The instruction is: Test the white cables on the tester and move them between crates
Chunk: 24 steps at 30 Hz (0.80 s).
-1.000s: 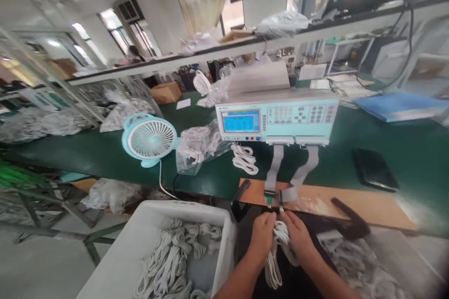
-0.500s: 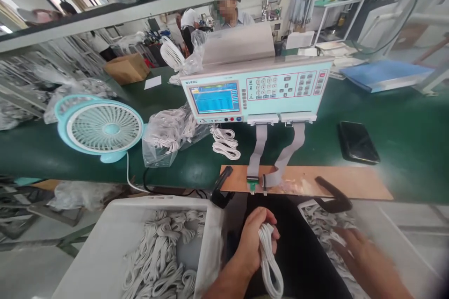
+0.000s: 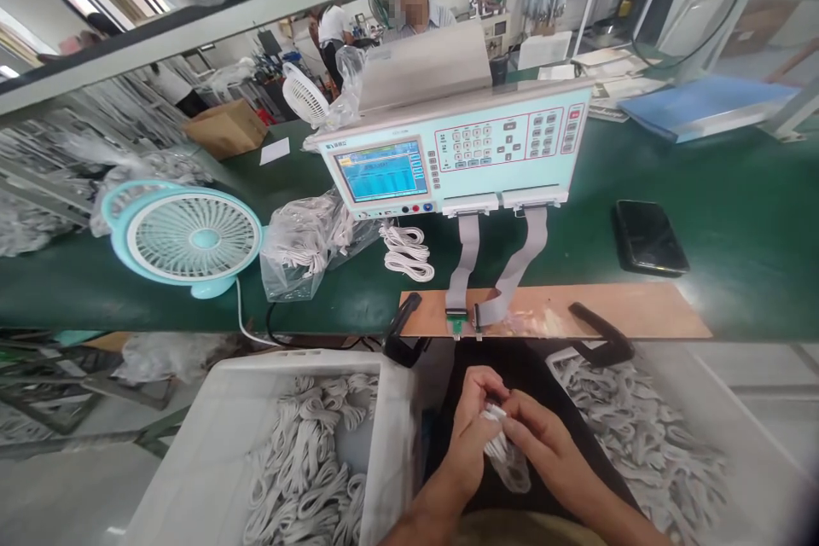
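Observation:
A coiled white cable (image 3: 510,459) is held over my lap between both hands. My left hand (image 3: 472,426) wraps round its upper end from the left. My right hand (image 3: 537,435) pinches the same end from the right, fingertips meeting those of the left. The lower loops hang free and look slightly blurred; the cable's ends are mostly hidden by my fingers. Just beyond, at the bench edge, two grey ribbon cables (image 3: 466,252) run down from the tester (image 3: 505,145) to a small green connector board (image 3: 457,324) on a brown strip (image 3: 653,312).
White bins of coiled cables flank my lap, the left bin (image 3: 185,435) and the right bin (image 3: 735,452). Black clamps (image 3: 403,331) grip the strip. On the bench are a fan (image 3: 198,235), bagged cables (image 3: 300,243), two loose coils (image 3: 408,253) and a phone (image 3: 651,237). A person (image 3: 419,8) sits opposite.
My right hand has come from above the right bin to the cable coil and closed on it beside my left hand. The view has shifted slightly.

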Each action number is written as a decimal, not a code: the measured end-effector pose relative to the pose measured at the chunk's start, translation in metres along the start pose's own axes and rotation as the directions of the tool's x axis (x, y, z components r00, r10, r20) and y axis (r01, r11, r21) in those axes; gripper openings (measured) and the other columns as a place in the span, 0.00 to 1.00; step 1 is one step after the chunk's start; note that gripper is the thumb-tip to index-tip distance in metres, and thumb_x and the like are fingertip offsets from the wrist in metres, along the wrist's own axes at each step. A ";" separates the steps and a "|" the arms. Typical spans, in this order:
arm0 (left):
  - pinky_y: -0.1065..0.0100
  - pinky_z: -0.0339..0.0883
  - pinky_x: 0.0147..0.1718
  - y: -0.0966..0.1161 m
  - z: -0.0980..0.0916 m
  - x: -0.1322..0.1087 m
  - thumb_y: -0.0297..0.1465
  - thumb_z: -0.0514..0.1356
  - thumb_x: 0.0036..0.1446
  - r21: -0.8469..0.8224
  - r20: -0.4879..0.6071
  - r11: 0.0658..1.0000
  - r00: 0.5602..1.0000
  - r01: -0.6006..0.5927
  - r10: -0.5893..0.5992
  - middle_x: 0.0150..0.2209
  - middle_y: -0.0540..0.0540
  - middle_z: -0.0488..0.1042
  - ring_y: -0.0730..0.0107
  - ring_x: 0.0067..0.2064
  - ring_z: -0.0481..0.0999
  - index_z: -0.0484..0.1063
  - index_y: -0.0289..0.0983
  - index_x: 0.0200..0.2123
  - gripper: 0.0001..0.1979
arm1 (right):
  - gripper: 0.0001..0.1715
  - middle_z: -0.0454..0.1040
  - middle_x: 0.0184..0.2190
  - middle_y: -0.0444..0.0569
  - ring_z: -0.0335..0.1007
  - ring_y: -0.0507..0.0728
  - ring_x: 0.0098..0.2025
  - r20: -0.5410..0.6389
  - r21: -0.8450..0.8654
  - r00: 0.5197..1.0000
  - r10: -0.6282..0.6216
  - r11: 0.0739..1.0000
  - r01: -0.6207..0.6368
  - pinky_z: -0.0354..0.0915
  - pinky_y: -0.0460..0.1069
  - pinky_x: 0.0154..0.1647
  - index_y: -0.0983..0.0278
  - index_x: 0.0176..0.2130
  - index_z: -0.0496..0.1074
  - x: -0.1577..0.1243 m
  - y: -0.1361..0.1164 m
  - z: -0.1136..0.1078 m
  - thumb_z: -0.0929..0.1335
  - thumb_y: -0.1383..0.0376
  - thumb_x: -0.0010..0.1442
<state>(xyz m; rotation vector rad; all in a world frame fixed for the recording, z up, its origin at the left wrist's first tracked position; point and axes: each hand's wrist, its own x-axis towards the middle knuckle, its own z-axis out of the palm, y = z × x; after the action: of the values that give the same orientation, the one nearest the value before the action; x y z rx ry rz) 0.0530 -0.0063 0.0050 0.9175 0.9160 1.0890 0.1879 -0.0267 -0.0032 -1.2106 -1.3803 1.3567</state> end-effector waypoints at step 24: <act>0.74 0.55 0.26 -0.008 0.003 -0.002 0.37 0.67 0.42 -0.332 -0.213 0.872 0.872 0.361 -0.442 0.21 0.55 0.63 0.78 0.24 0.60 0.62 0.36 0.25 0.17 | 0.06 0.64 0.26 0.43 0.61 0.52 0.26 0.045 -0.351 0.962 -0.269 0.897 0.267 0.59 0.45 0.26 0.61 0.32 0.61 -0.007 0.009 0.007 0.61 0.66 0.63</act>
<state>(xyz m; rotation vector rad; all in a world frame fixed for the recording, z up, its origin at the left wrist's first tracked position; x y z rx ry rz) 0.0575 -0.0106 -0.0012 0.3091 1.0957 0.9616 0.1832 -0.0350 -0.0117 -1.1927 -1.7709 0.9357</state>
